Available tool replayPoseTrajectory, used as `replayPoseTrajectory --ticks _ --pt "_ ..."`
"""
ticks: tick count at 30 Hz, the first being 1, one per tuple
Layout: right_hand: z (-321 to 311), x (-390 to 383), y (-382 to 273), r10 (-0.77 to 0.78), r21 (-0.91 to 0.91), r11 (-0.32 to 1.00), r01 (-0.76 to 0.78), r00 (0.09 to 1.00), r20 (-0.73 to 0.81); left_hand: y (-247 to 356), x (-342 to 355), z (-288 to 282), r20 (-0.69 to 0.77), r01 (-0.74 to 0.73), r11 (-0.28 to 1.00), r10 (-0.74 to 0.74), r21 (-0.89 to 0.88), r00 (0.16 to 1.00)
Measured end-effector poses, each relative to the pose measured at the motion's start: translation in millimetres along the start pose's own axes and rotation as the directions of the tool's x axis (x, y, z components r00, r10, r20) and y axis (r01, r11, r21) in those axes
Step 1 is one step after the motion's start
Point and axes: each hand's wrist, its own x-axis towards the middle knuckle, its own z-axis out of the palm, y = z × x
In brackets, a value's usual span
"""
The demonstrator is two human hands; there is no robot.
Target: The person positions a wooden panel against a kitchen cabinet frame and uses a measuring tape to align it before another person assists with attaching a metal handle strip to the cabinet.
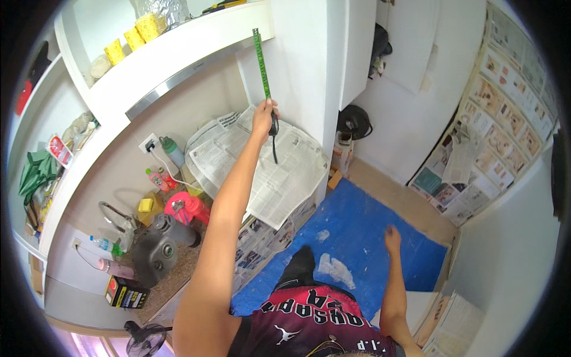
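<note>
My left hand [262, 123] is raised over the newspaper-covered counter, with its fingers wrapped around a tape measure. The dark case shows at the palm's right side, and a black wrist strap [275, 150] dangles from it. A green tape blade [262, 65] stretches up from the hand, along the white wall to the lower edge of the white cabinet. Newspaper sheets [279, 178] lie spread below that hand. My right hand [392, 239] hangs low at my side over the blue floor sheet, touching nothing I can see; its fingers are too blurred to read.
A steel sink [156, 256] with a faucet [119, 220] sits at left, near a red pitcher [196, 208], a grey tumbler [172, 229] and bottles. Open shelves [77, 65] curve above. Blue sheeting [369, 220] covers the floor. A newspapered panel [499, 119] stands at right.
</note>
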Motion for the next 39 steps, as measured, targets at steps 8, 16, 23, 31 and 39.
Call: replayPoseTrajectory --ticks 8,16,23,31,39 --pt "-95.4 267.3 -391.6 -0.514 0.504 0.721 0.476 0.855 -0.072 -36.0 196.1 -12.1 -0.124 -0.106 0.993 0.113 0.061 0.986" --pt "-141.4 450.5 -633.3 -0.679 0.207 0.509 0.836 0.537 -0.5 -49.4 297.6 -23.7 -0.089 -0.199 0.961 0.219 0.191 0.972" --pt "-159.0 562.3 -744.9 -0.726 0.065 0.3 0.952 0.272 -0.632 -42.0 295.3 -12.2 -0.049 -0.221 0.945 0.239 0.239 0.97" --pt "-141.6 585.8 -772.3 -0.746 0.075 0.267 0.961 0.255 -0.615 -45.5 285.9 -23.3 -0.004 -0.173 0.968 0.176 0.179 0.984" --pt "-136.5 593.4 -758.2 -0.761 0.032 0.22 0.975 0.192 -0.619 -46.8 237.3 -47.4 -0.047 -0.056 0.965 0.07 0.255 0.996"
